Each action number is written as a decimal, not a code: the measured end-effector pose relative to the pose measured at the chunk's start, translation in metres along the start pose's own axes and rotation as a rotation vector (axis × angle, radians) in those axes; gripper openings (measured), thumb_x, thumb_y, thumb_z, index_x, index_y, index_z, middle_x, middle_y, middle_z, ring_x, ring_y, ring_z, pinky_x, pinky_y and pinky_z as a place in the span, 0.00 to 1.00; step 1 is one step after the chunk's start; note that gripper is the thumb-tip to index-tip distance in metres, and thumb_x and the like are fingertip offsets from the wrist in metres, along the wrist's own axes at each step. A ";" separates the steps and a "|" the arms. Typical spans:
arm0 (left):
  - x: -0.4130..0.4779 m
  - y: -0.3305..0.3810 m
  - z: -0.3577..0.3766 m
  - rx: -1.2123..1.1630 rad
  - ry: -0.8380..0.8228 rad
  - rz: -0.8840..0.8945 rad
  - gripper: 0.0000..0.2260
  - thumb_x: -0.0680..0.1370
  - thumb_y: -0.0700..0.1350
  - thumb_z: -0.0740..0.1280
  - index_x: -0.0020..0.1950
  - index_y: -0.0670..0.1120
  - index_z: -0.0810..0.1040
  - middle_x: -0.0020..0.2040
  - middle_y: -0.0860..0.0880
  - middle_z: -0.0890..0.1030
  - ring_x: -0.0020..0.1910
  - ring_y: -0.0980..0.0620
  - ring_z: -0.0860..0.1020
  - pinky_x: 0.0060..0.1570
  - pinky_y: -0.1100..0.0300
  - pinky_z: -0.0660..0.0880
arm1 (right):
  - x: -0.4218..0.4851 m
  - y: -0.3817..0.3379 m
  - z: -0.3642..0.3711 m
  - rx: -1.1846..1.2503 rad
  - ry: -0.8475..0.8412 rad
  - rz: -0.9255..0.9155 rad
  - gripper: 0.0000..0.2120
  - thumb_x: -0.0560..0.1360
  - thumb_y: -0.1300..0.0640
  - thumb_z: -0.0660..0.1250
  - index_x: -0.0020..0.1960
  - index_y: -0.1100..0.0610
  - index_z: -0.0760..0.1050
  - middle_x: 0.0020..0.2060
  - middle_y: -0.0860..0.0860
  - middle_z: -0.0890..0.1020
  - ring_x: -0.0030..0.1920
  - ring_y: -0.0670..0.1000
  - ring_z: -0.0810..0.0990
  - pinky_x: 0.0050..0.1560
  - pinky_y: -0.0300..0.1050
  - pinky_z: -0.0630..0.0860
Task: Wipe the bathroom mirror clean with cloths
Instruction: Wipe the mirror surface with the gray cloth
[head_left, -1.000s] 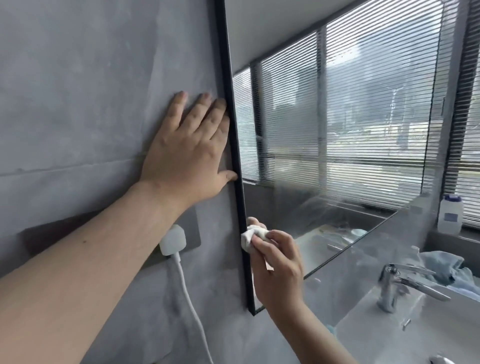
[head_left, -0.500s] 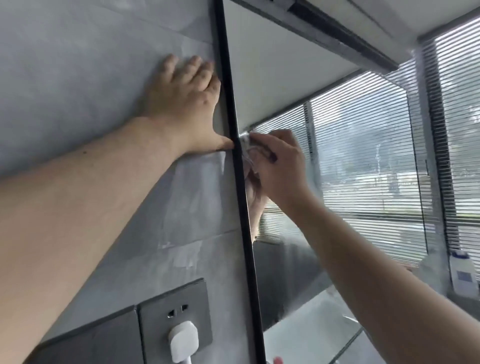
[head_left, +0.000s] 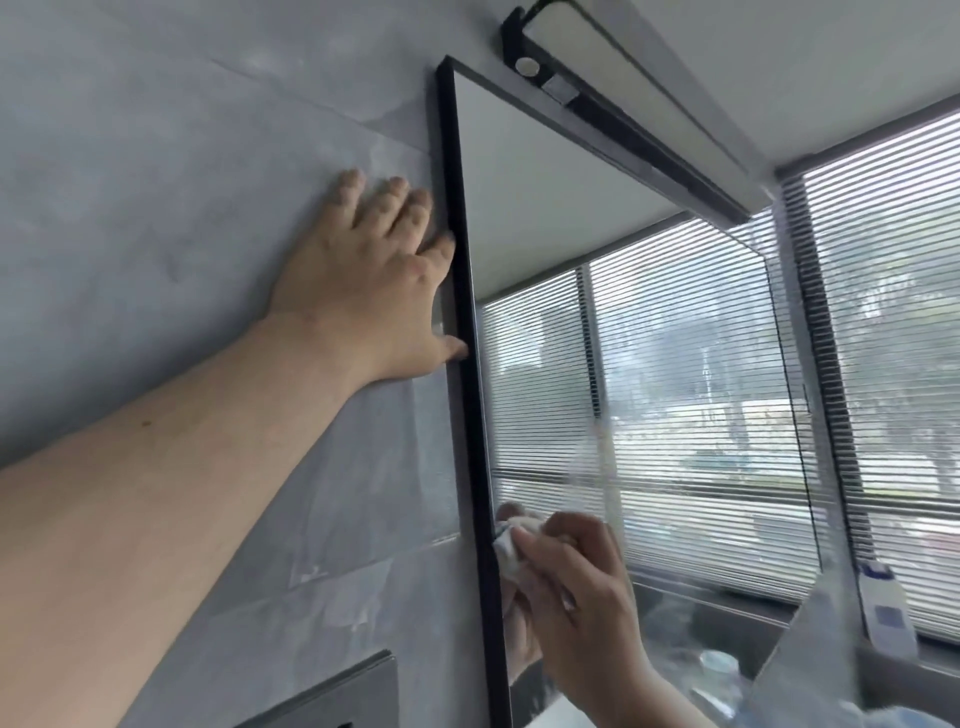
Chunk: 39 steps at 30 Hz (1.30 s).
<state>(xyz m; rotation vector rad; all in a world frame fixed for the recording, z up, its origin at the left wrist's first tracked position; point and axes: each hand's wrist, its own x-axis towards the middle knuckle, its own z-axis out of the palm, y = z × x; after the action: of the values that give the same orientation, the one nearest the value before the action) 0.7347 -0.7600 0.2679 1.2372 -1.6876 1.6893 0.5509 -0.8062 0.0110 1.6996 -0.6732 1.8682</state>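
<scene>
A black-framed mirror (head_left: 649, 322) hangs on the grey wall and reflects window blinds and the ceiling. My left hand (head_left: 369, 291) lies flat on the wall beside the mirror's left frame, fingers straight, thumb touching the frame edge. My right hand (head_left: 576, 587) pinches a small wad of white cloth (head_left: 509, 545) and presses it against the glass right next to the left frame, low in the view. The hand's reflection shows in the glass behind it. Smears and streaks show on the lower part of the glass.
A long light bar (head_left: 639, 104) is mounted above the mirror's top edge. A grey socket plate (head_left: 337, 696) sits on the wall at the bottom. Real window blinds (head_left: 893, 364) are at the right, with a white bottle (head_left: 885, 608) on the sill.
My right hand with the cloth has slid down along the left frame from level with my left thumb to well below it. The view has tilted upward, bringing the mirror's top corner and light bar into sight.
</scene>
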 end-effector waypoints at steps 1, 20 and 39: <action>-0.001 0.000 -0.001 -0.011 -0.005 0.000 0.46 0.71 0.77 0.52 0.81 0.51 0.53 0.82 0.42 0.51 0.80 0.42 0.48 0.77 0.39 0.45 | 0.007 -0.001 0.000 0.008 -0.003 0.005 0.12 0.74 0.55 0.70 0.57 0.45 0.80 0.51 0.41 0.75 0.49 0.52 0.78 0.46 0.47 0.77; 0.040 -0.026 -0.011 -0.076 0.022 0.046 0.50 0.67 0.79 0.55 0.80 0.48 0.57 0.81 0.45 0.56 0.80 0.46 0.51 0.78 0.44 0.45 | 0.237 -0.019 0.017 0.094 -0.016 0.213 0.08 0.76 0.61 0.71 0.55 0.56 0.84 0.50 0.47 0.77 0.50 0.44 0.78 0.56 0.40 0.75; 0.041 -0.024 -0.010 -0.116 0.048 0.032 0.50 0.68 0.78 0.56 0.80 0.48 0.55 0.81 0.46 0.54 0.80 0.46 0.50 0.78 0.44 0.43 | 0.361 0.018 0.024 0.096 0.112 0.244 0.06 0.77 0.59 0.70 0.51 0.51 0.84 0.47 0.48 0.83 0.50 0.49 0.82 0.57 0.49 0.79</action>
<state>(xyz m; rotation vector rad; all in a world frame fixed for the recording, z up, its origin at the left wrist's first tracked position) 0.7318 -0.7583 0.3164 1.1136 -1.7589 1.6018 0.5289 -0.8184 0.3726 1.6159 -0.7852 2.1786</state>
